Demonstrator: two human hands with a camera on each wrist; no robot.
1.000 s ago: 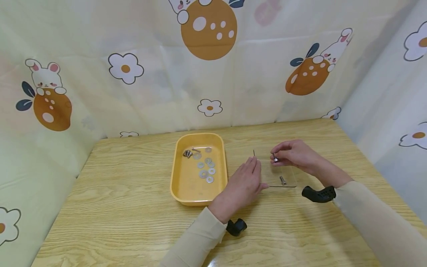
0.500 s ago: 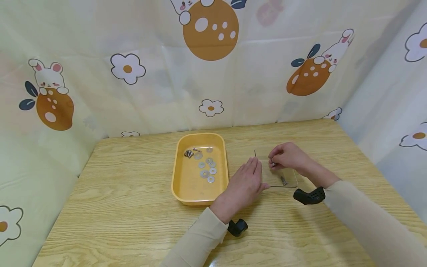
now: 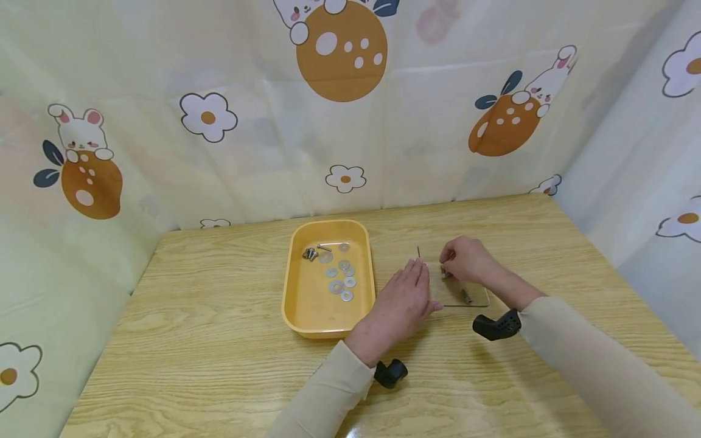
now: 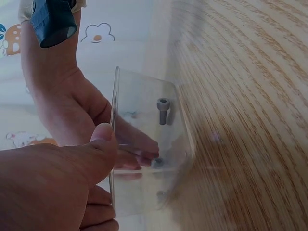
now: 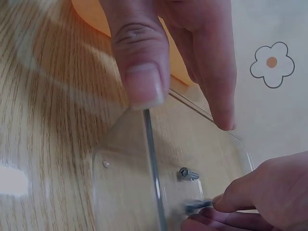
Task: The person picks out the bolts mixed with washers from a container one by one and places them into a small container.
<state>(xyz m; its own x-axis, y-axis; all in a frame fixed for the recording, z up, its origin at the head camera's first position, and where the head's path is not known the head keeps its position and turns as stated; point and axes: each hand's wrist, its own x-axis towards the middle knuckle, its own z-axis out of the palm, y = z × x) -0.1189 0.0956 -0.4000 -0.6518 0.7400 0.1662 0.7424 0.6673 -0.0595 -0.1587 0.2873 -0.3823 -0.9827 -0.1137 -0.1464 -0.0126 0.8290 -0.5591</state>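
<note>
A clear plastic piece with raised edges [image 3: 451,298] rests on the table right of the yellow tray. My left hand [image 3: 400,298] presses against its left side with mostly straight fingers; the thumb [image 4: 103,134] touches the near edge. My right hand [image 3: 468,261] pinches a small metal screw [image 5: 197,206] low over the plastic, the screw partly hidden by the fingers. Whether its end touches the plastic, I cannot tell. A second socket head screw [image 4: 163,110] lies on the plastic, nearer the front, below the right hand in the head view.
A yellow tray [image 3: 287,304] stands left of the left hand. Several flat washers [image 3: 336,286] and a small cluster of screws [image 3: 310,253] lie in it. Patterned cloth [image 3: 263,176] hangs behind and beside the wooden table [image 3: 191,340].
The right hand has moved a little left and down with the screw, and now hides more of it. The left hand has kept its place against the plastic.
</note>
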